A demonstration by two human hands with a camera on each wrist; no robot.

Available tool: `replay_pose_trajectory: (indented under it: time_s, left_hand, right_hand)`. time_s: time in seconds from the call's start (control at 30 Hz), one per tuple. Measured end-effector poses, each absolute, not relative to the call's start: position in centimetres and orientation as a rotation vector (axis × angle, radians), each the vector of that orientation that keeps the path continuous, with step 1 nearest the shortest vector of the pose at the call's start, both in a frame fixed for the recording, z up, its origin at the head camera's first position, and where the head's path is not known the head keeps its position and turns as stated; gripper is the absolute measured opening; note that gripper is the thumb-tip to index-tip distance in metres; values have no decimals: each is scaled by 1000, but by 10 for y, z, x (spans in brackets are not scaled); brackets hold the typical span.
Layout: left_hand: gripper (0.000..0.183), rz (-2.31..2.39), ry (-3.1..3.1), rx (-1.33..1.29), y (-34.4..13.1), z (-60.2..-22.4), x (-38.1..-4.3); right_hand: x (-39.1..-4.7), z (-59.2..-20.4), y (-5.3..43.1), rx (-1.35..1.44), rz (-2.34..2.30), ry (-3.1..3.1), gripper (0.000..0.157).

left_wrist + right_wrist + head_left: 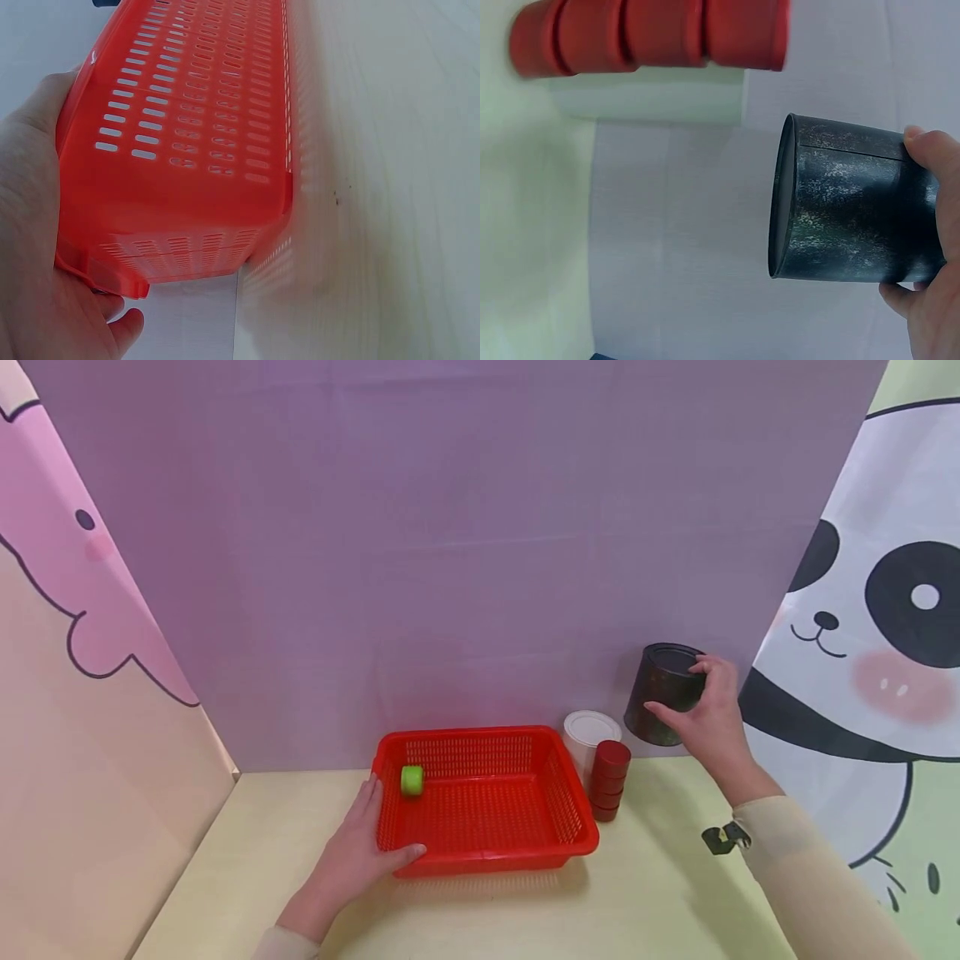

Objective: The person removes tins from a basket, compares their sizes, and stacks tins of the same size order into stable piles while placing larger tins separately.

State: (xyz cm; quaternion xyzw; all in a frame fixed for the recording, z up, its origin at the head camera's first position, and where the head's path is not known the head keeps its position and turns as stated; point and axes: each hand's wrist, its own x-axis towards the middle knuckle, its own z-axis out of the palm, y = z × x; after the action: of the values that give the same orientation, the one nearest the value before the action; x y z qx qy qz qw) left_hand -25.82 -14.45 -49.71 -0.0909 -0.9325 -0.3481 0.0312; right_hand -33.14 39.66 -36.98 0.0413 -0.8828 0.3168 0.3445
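My right hand [712,718] grips a dark, scuffed metal can [660,697] near its upper part, thumb on one side and fingers on the other. The can hangs above the table, slightly tilted; its flat base faces the table in the right wrist view. At the near left corner of a red plastic basket [480,862], my left hand [356,847] holds the rim, with the thumb along the front and the fingers along the left side. Inside the basket, by its left wall, lies a small green cylinder [412,781].
Right of the basket stand a white cylindrical can [588,729] and, in front of it, a column of red ribbed cylinders [608,785]. A purple cloth backdrop [480,568] rises behind the pale table [645,893]. Side panels carry cartoon animals, including a panda [900,635].
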Motion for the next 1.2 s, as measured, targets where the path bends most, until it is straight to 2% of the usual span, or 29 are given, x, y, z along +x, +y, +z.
replay_pose_trajectory:
  time_s: [0.8,1.2]
  left_hand:
    - [141,-1053,-2884,-281,-145,-496,-260]
    - [141,-1037,-2884,-289,-145,-495,-258]
  right_hand:
    - [-348,-425,410,134,755,-2347,92]
    - [-356,-448,415,258,697,-2298,87]
